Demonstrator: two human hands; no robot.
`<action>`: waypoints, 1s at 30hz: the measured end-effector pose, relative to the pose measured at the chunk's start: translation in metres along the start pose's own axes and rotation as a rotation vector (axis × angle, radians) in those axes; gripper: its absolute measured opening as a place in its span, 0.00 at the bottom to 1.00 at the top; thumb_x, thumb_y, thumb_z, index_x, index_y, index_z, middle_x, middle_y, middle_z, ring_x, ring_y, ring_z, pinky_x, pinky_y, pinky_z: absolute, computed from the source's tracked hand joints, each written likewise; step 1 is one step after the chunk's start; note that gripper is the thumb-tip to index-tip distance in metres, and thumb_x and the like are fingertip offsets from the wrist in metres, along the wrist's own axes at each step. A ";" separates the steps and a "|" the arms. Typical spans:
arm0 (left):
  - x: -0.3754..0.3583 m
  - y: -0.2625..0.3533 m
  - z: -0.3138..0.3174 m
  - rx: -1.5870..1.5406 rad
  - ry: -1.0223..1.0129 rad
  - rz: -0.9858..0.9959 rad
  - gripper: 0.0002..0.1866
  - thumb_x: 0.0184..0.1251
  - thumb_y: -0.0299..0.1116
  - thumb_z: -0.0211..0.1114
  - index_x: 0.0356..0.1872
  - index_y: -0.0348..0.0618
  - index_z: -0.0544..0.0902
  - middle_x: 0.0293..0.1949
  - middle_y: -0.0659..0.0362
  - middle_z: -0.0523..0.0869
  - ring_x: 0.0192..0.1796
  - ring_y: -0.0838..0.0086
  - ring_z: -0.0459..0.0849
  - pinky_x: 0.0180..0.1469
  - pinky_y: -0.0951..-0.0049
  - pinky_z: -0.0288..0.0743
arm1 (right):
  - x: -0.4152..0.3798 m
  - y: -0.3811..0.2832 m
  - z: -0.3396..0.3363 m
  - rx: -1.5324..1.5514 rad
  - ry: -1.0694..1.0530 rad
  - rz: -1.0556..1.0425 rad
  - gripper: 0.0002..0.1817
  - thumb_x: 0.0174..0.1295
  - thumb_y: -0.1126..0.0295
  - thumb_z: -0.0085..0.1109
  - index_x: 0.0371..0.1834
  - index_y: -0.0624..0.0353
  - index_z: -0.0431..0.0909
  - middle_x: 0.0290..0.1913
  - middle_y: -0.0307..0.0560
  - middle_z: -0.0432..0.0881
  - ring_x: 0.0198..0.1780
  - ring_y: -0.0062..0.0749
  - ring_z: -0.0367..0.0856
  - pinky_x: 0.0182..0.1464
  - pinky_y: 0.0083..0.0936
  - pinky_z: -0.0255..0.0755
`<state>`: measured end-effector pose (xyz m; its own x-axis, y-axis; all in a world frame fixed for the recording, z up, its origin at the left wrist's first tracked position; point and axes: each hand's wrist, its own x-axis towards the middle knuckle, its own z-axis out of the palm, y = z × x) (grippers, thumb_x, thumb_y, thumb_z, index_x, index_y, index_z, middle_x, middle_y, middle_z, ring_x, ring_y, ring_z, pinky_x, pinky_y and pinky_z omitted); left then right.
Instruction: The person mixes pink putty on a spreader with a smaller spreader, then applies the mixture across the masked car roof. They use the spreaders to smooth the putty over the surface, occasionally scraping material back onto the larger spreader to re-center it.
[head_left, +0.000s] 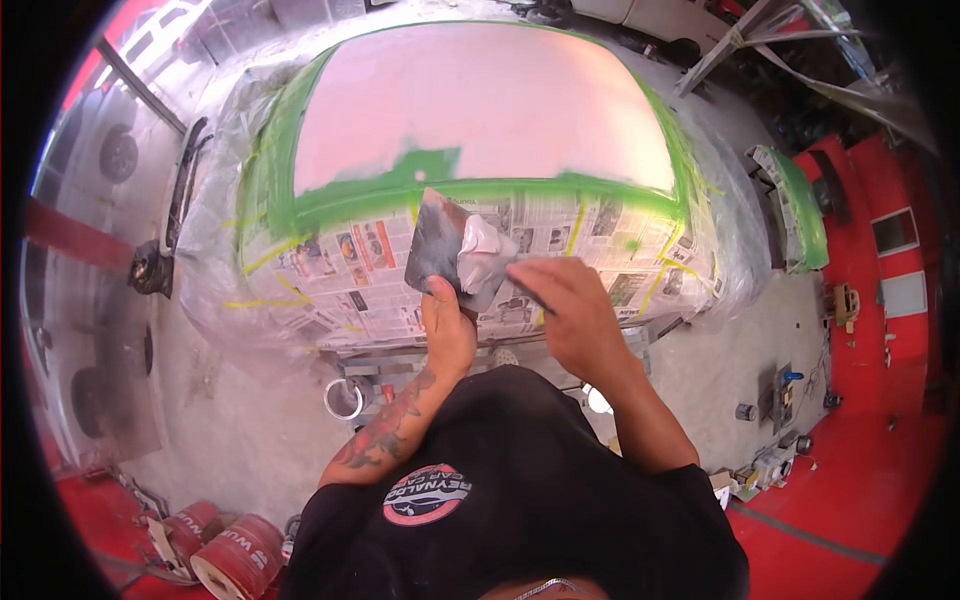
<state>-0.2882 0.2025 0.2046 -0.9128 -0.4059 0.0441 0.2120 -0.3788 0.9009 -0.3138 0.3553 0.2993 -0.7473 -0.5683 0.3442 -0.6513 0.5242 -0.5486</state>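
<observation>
Over the newspaper-masked car panel (pixel 480 130), your left hand (pixel 447 325) grips a dark flat mixing board (pixel 440 250) from below, thumb on its lower edge, so its face tilts toward you. Its long axis runs up and away toward the panel. Your right hand (pixel 570 300) closes on a spreader (pixel 528 290), working pale filler (pixel 487 248) on the board.

Masked car panel (pixel 480 110), newspaper masking (pixel 340 270), tape roll (pixel 345 398), red cans (pixel 235 555)
</observation>
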 end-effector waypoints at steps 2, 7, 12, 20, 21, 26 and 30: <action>-0.004 0.002 0.009 -0.038 0.022 0.027 0.34 0.80 0.56 0.36 0.56 0.30 0.75 0.51 0.54 0.81 0.51 0.72 0.78 0.53 0.71 0.71 | 0.004 -0.002 0.001 -0.008 0.109 0.053 0.31 0.42 0.89 0.48 0.55 0.63 0.78 0.54 0.52 0.78 0.56 0.47 0.74 0.58 0.38 0.67; -0.004 -0.002 0.003 -0.171 -0.058 -0.042 0.33 0.80 0.55 0.36 0.60 0.30 0.71 0.56 0.52 0.78 0.58 0.70 0.76 0.60 0.68 0.70 | -0.001 0.003 0.010 -0.024 -0.005 -0.060 0.30 0.44 0.87 0.49 0.56 0.62 0.77 0.53 0.51 0.78 0.54 0.48 0.75 0.56 0.39 0.68; -0.006 0.002 0.001 -0.077 -0.068 0.002 0.32 0.80 0.54 0.37 0.64 0.33 0.67 0.60 0.51 0.75 0.61 0.68 0.75 0.62 0.67 0.70 | 0.005 -0.002 0.016 -0.016 0.061 -0.063 0.31 0.42 0.88 0.50 0.55 0.62 0.78 0.51 0.52 0.79 0.53 0.48 0.76 0.57 0.38 0.68; -0.007 0.000 -0.010 0.204 -0.091 0.106 0.31 0.81 0.52 0.37 0.59 0.32 0.73 0.54 0.52 0.80 0.55 0.71 0.78 0.58 0.70 0.70 | 0.008 0.008 0.018 -0.096 0.039 -0.146 0.27 0.43 0.84 0.54 0.52 0.56 0.80 0.50 0.39 0.80 0.52 0.37 0.76 0.50 0.34 0.65; -0.002 0.005 -0.017 0.138 -0.072 -0.065 0.31 0.81 0.52 0.36 0.59 0.32 0.73 0.55 0.51 0.79 0.55 0.71 0.78 0.58 0.70 0.71 | 0.005 0.014 0.017 -0.119 -0.044 -0.174 0.29 0.42 0.84 0.55 0.53 0.53 0.80 0.51 0.39 0.80 0.53 0.36 0.75 0.50 0.32 0.64; 0.019 0.030 -0.009 -0.528 0.058 -0.395 0.31 0.81 0.52 0.33 0.67 0.35 0.66 0.64 0.48 0.73 0.65 0.62 0.74 0.64 0.61 0.71 | 0.003 0.009 0.007 -0.024 0.022 -0.209 0.33 0.41 0.89 0.55 0.56 0.52 0.79 0.58 0.44 0.77 0.59 0.43 0.73 0.58 0.37 0.68; 0.014 0.030 -0.009 -0.635 0.094 -0.523 0.29 0.81 0.50 0.36 0.67 0.34 0.65 0.64 0.49 0.73 0.65 0.59 0.74 0.66 0.57 0.70 | -0.005 0.014 0.027 0.231 -0.049 -0.144 0.44 0.38 0.90 0.55 0.65 0.46 0.73 0.63 0.50 0.71 0.64 0.50 0.71 0.63 0.41 0.68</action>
<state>-0.2915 0.1777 0.2287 -0.9212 -0.1038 -0.3751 -0.0497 -0.9245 0.3780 -0.3156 0.3486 0.2688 -0.6379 -0.6599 0.3971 -0.6993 0.2803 -0.6576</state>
